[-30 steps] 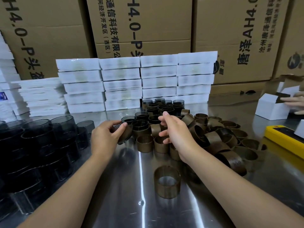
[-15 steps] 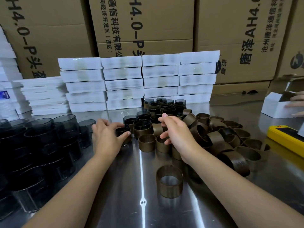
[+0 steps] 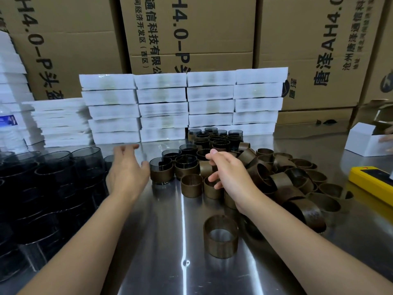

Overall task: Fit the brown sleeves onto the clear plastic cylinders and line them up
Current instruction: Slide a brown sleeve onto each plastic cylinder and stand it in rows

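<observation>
My left hand (image 3: 127, 173) hovers open just left of a clear cylinder wearing a brown sleeve (image 3: 161, 173), which stands on the steel table (image 3: 148, 252). More sleeved cylinders (image 3: 214, 141) stand in rows behind it. My right hand (image 3: 229, 177) reaches over the near edge of a loose pile of brown sleeves (image 3: 287, 182), its thumb and curled fingers around one brown sleeve (image 3: 209, 168). A lone sleeve (image 3: 221, 239) stands nearer to me. Bare dark-tinted clear cylinders (image 3: 53, 177) are stacked on the left.
White flat boxes (image 3: 187, 107) are stacked along the back in front of large cartons. A yellow device (image 3: 372, 179) lies at the right edge. Another person's hand (image 3: 387, 139) holds a white box (image 3: 361, 141) at far right. A water bottle (image 3: 8, 128) stands far left.
My left hand set the sleeved cylinder down in the row, let go and opened, drawing slightly left. My right hand stayed over the sleeve pile.
</observation>
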A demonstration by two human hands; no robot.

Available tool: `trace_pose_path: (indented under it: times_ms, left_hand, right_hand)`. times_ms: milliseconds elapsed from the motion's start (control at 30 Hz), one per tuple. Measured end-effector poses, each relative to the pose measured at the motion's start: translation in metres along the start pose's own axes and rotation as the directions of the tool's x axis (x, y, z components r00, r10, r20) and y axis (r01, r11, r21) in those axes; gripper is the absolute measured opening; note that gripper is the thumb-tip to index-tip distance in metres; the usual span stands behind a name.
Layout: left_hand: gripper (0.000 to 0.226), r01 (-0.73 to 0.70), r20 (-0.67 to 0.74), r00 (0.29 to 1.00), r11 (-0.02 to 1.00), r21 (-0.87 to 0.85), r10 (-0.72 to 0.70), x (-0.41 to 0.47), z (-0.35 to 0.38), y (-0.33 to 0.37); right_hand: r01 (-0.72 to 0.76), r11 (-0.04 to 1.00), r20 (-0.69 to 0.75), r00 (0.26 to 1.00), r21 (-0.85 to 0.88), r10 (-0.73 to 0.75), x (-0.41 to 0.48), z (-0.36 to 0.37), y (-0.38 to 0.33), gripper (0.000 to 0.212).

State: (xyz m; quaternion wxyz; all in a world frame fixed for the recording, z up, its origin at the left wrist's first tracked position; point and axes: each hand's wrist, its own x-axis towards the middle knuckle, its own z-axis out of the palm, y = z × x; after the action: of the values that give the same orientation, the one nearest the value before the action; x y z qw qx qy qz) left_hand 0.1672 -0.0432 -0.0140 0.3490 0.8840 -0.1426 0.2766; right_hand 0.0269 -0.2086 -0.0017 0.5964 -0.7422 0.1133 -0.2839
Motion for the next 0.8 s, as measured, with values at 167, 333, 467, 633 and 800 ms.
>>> trace_pose_path:
  times_ms: [167,333,467,633,800]
  left_hand:
    - [0.070,0.129,0.016,0.991,0.986,0.108,-0.132,0.011,-0.020,-0.001]
    - [0.074,0.242,0.099,0.961,0.960,0.141,-0.257,0.019,-0.031,-0.007]
    - [0.060,0.201,0.096,0.972,0.972,0.124,-0.213,0.018,-0.035,-0.010]
    - [0.067,0.116,0.044,0.992,0.988,0.097,-0.121,0.015,-0.035,-0.011]
    - [0.068,0.075,0.052,0.996,0.994,0.076,-0.079,0.014,-0.031,-0.013]
  right_hand:
    - [0.011,1.000,0.028,1.000,-0.001,-0.011,-0.001,0.002,0.001,0.021]
    - [0.003,1.000,0.044,0.999,-0.018,-0.002,-0.002,0.002,0.001,0.023]
    - [0.000,0.998,0.062,0.998,-0.060,0.003,-0.003,0.003,0.000,0.023]
    - [0.037,0.992,0.113,0.993,-0.121,-0.023,-0.005,0.004,0.001,0.021]
    - [0.075,0.984,0.130,0.990,-0.158,-0.055,-0.006,0.005,0.002,0.025]
